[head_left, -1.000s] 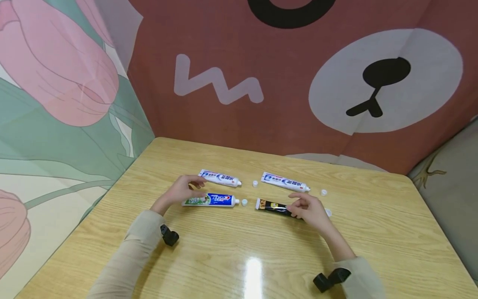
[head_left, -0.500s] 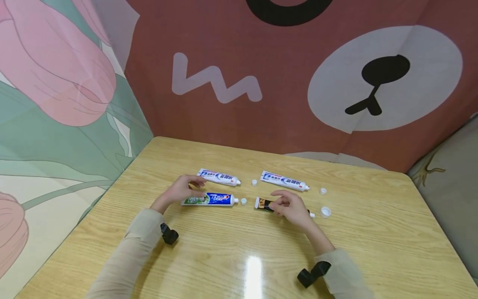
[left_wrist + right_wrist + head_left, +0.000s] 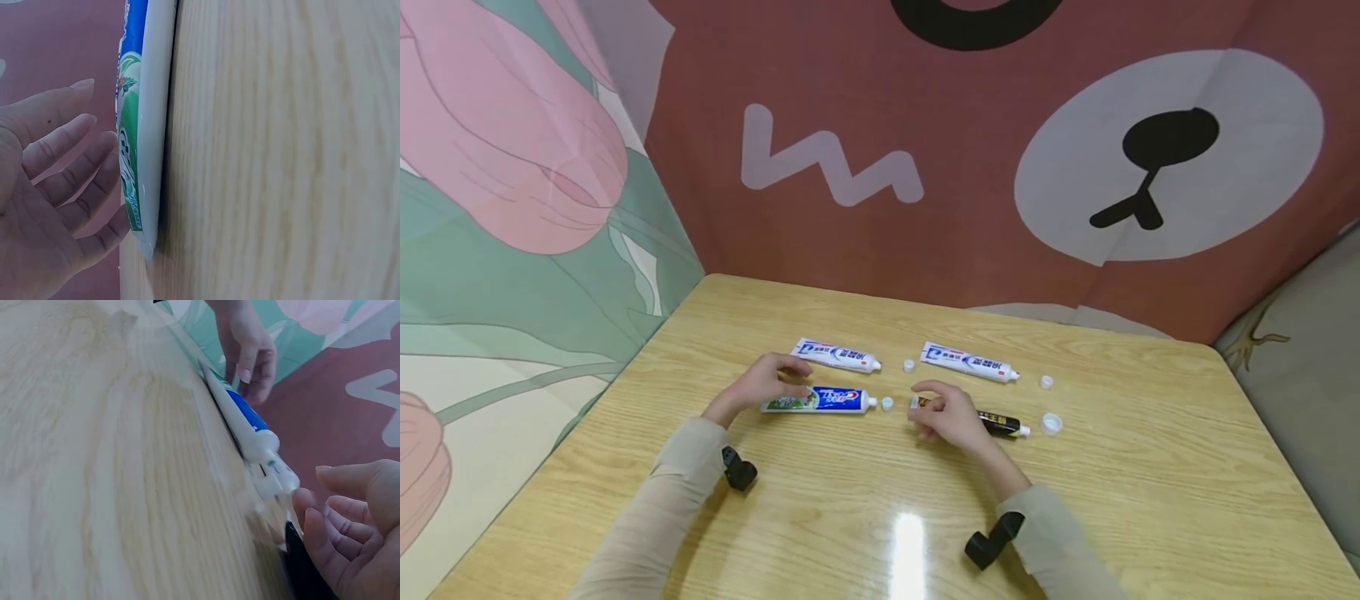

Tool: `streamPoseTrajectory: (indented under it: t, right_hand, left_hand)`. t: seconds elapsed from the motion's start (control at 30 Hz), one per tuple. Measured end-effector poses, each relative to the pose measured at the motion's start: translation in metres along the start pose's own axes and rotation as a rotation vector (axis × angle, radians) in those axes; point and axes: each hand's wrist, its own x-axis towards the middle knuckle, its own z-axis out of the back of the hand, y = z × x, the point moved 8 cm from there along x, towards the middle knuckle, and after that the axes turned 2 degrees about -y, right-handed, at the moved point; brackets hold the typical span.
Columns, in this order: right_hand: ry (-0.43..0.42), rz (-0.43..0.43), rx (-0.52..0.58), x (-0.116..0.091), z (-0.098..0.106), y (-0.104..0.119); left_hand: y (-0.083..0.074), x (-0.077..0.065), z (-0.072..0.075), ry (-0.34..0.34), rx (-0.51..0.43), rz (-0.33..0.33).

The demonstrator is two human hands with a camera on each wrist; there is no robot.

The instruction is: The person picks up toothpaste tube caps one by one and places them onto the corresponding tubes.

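Observation:
My left hand (image 3: 763, 385) hovers over the flat end of a blue and green toothpaste tube (image 3: 841, 401). In the left wrist view its relaxed fingers (image 3: 75, 169) are spread beside that tube (image 3: 132, 112), holding nothing. My right hand (image 3: 953, 417) is over the flat end of a black toothpaste tube (image 3: 1002, 424), covering part of it. The right wrist view shows loosely bent fingers (image 3: 322, 540) with a gap to the thumb, near the dark tube (image 3: 303, 569). Both tubes lie uncapped, nozzles to the right.
Behind lie two white and blue toothpaste tubes, a left one (image 3: 838, 356) and a right one (image 3: 970, 362), also uncapped. Small white caps sit by the nozzles: one (image 3: 909, 366), another (image 3: 887, 404), a third (image 3: 1047, 382), plus a wider cap (image 3: 1052, 424). A patterned wall borders the wooden table (image 3: 820, 500).
My right hand has slid left along the black tube, from its nozzle half to its flat end, uncovering the nozzle and the wider cap. The left hand has stayed in place.

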Motion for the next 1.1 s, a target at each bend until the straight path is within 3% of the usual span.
streamPoseTrajectory:
  t: [0.5,0.8,1.1]
  right_hand:
    - [-0.059,-0.051,-0.049,0.018,-0.024,-0.001]
    - [-0.018,-0.104,-0.073,0.014,-0.038,-0.009]
    - [-0.014,-0.045,-0.066,0.013,-0.044,-0.008]
  left_hand:
    - [0.004,0.008,-0.001,0.020,-0.015,0.006]
    - [0.003,0.002,-0.009,0.062,-0.027,-0.031]
    - [0.009,0.004,-0.014,0.074,-0.018,-0.012]
